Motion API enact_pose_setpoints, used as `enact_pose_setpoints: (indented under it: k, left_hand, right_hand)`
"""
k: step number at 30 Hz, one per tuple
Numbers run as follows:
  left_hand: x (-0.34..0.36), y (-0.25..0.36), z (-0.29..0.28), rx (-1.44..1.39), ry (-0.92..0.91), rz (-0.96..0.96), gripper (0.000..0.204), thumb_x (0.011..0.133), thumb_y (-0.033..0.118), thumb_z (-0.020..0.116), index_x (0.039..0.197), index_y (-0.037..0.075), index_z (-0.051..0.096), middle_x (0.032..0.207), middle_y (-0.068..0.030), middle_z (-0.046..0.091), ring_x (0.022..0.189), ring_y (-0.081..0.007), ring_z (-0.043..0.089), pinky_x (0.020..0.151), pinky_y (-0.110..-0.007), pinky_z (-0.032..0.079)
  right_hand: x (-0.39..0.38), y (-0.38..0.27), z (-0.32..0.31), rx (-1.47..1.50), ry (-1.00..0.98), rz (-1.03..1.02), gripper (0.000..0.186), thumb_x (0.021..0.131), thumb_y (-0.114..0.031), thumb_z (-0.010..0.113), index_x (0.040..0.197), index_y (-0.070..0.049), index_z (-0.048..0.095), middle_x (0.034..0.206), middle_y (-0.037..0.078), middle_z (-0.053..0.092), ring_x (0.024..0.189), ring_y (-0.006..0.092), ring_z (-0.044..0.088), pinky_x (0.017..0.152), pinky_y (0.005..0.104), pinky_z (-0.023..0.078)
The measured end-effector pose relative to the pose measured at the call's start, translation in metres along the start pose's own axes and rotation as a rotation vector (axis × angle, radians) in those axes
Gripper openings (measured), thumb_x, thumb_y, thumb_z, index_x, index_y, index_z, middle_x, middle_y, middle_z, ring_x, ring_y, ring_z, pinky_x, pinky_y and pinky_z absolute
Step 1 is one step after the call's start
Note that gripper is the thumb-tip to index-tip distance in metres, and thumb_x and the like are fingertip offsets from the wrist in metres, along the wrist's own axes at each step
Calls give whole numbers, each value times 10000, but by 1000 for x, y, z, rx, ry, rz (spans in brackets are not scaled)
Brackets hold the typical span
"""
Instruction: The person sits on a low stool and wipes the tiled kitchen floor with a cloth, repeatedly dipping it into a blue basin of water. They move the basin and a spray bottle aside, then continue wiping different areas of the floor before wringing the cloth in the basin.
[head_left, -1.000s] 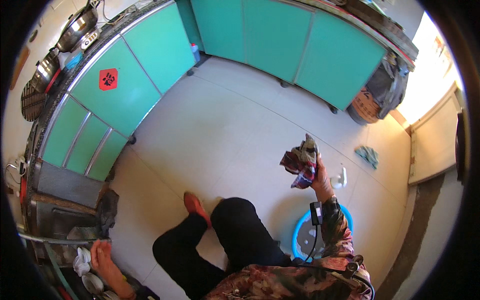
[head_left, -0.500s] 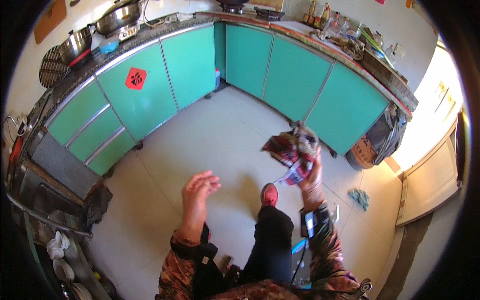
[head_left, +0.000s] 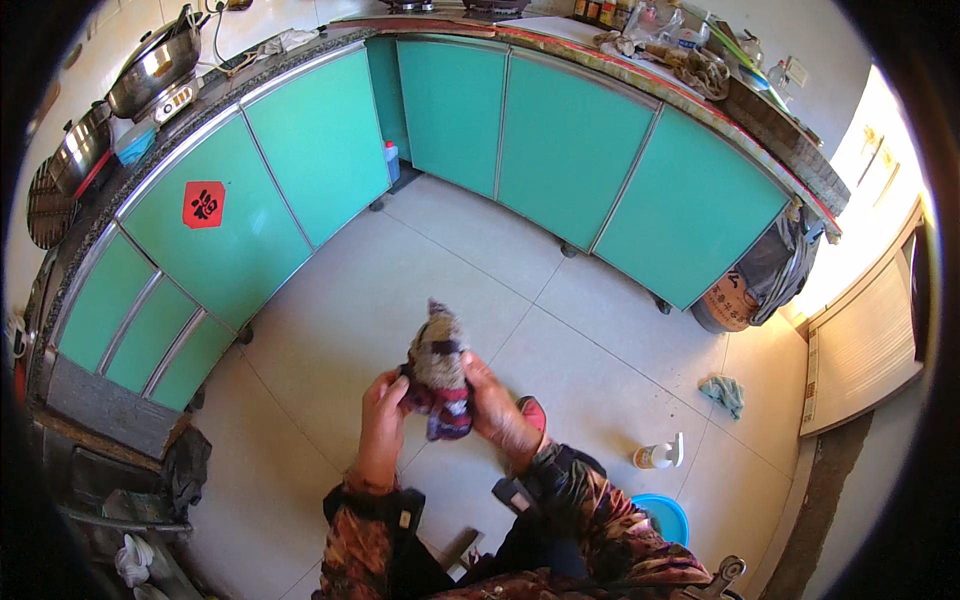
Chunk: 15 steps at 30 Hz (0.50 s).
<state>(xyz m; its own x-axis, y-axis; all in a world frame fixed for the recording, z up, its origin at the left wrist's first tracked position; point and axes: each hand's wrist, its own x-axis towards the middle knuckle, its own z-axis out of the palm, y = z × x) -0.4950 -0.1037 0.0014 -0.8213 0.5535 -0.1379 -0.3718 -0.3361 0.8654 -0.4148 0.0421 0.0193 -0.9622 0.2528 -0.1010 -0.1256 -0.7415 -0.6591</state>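
A bunched cloth [head_left: 438, 362], fuzzy grey-brown on top and dark red with patterned patches below, is held up in front of me over the floor. At its left edge my left hand [head_left: 380, 418] has thumb and fingers closed on it. Gripping the opposite side is my right hand [head_left: 497, 408], its thumb along the fuzzy part. The fingers behind the cloth are hidden. Just past my right hand shows the toe of a red shoe [head_left: 534, 413].
Green cabinets [head_left: 575, 140] line the far and left sides. To my lower right stand a white pump bottle [head_left: 655, 456] and a blue basin [head_left: 672, 508], partly behind my sleeve. A teal rag [head_left: 722, 396] lies on the tiles [head_left: 590, 350]. A dark bag [head_left: 187, 467] sits at left.
My right hand has brought the cloth left and toward me, and my left hand, empty before, now grips it too. The view has shifted, revealing the pump bottle and more of the blue basin.
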Motion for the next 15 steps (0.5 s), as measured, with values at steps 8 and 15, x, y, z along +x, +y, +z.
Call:
enact_pose_setpoints:
  k: [8, 15]
  left_hand:
    - [32, 48, -22, 61, 365, 35, 309, 913, 171, 598, 1196, 48, 573, 1083, -101, 653, 943, -215, 647, 804, -337, 503]
    - [3, 124, -47, -71, 283, 484, 305, 929, 165, 609, 1208, 48, 568, 1098, -121, 634, 953, -239, 629, 870, -367, 500]
  right_hand:
    - [48, -64, -51, 107, 183, -180, 454, 1019, -394, 399, 1250, -15, 495, 1066, 152, 649, 878, 302, 664, 804, 472, 558]
    - [56, -24, -62, -267, 207, -69, 379, 1011, -347, 499, 1214, -29, 528, 970, 83, 639, 815, 184, 638, 697, 341, 558]
